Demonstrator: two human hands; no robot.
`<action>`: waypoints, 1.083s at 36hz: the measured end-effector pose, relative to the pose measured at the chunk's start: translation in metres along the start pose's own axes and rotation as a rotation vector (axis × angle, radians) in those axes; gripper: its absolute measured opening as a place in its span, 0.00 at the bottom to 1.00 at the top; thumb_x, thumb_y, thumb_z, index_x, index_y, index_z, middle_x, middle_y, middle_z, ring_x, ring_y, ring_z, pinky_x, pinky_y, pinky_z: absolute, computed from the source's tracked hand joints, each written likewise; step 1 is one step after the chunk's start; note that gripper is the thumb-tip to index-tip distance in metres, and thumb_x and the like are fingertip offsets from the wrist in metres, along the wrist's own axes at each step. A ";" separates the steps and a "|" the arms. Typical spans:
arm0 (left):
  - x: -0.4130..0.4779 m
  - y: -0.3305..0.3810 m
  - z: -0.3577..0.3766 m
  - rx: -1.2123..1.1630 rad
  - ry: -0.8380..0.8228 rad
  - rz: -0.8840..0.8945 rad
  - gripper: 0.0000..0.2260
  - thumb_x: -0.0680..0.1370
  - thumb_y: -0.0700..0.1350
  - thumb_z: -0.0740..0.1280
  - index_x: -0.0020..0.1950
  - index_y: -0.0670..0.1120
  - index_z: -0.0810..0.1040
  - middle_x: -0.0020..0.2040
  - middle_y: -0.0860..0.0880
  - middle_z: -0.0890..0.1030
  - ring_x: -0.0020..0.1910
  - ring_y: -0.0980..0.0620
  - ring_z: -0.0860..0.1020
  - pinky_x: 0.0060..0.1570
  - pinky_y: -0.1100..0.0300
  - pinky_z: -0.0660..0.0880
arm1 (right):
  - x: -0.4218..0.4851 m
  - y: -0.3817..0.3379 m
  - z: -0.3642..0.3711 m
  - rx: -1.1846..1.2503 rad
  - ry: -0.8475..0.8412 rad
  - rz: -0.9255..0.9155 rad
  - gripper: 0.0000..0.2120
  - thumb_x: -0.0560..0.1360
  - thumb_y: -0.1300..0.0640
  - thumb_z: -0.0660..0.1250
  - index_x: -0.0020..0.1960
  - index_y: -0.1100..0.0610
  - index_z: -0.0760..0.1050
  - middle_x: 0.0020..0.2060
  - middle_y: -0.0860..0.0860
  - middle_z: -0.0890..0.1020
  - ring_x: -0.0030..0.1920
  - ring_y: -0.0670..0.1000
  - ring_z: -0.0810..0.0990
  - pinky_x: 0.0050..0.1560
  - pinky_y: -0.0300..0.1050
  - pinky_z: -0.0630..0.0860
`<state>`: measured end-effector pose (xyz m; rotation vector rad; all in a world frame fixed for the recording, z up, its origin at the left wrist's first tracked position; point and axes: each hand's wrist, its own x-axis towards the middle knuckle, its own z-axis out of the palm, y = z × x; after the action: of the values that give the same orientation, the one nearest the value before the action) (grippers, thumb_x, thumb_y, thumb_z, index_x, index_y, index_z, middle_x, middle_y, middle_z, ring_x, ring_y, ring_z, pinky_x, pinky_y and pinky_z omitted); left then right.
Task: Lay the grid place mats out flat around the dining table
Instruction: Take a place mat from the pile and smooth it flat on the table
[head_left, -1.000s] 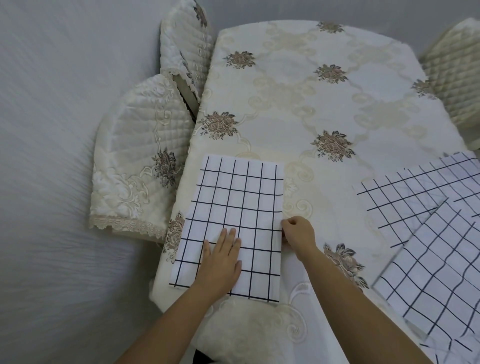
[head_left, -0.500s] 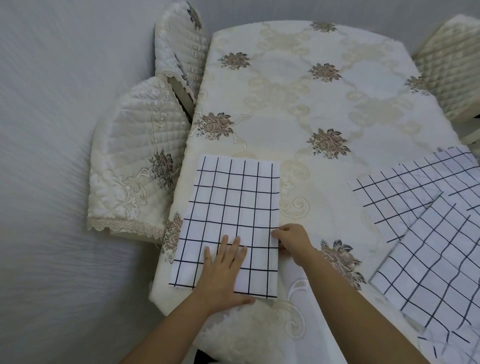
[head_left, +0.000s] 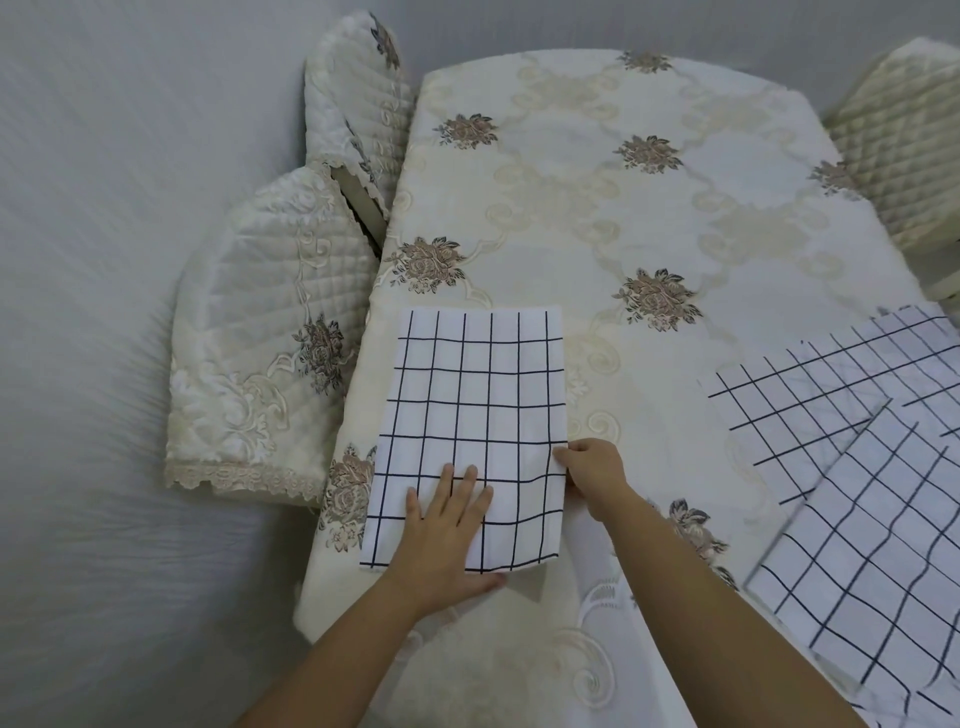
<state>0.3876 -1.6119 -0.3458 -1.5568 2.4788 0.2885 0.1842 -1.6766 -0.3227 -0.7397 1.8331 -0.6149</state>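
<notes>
Place mat (head_left: 470, 410): flat, unlabelled | left hand (head_left: 449, 530): open palm pressing it | right hand (head_left: 597, 465): pinching its edge

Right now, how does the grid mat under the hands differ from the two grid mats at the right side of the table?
The left mat lies alone, square to the table edge; the right mats lie at an angle, one overlapping the other. The left hand presses flat on the left mat and the right hand pinches its edge; nothing touches the right mats. All are white with dark grid lines.
</notes>
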 end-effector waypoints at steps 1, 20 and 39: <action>0.002 -0.001 -0.001 0.001 -0.007 -0.005 0.43 0.64 0.75 0.51 0.68 0.47 0.66 0.70 0.45 0.67 0.68 0.42 0.62 0.52 0.38 0.73 | 0.002 -0.001 0.000 0.001 0.003 0.004 0.16 0.72 0.66 0.62 0.29 0.57 0.62 0.28 0.54 0.65 0.29 0.50 0.62 0.31 0.40 0.59; 0.017 -0.011 -0.008 -0.007 -0.113 0.004 0.43 0.64 0.75 0.50 0.68 0.47 0.65 0.69 0.42 0.71 0.66 0.38 0.71 0.50 0.37 0.73 | 0.006 -0.007 0.003 -0.079 0.082 -0.077 0.08 0.76 0.56 0.62 0.39 0.57 0.71 0.32 0.48 0.72 0.35 0.49 0.70 0.34 0.40 0.66; 0.018 -0.006 -0.014 -0.015 -0.088 0.061 0.45 0.64 0.75 0.50 0.70 0.46 0.64 0.73 0.40 0.61 0.74 0.43 0.48 0.59 0.36 0.62 | -0.036 0.022 -0.013 -0.488 0.170 -0.121 0.07 0.75 0.54 0.63 0.44 0.57 0.70 0.38 0.51 0.76 0.39 0.52 0.74 0.37 0.43 0.68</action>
<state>0.3846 -1.6341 -0.3379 -1.4432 2.4655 0.3778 0.1778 -1.6338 -0.3114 -1.1549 2.1376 -0.3101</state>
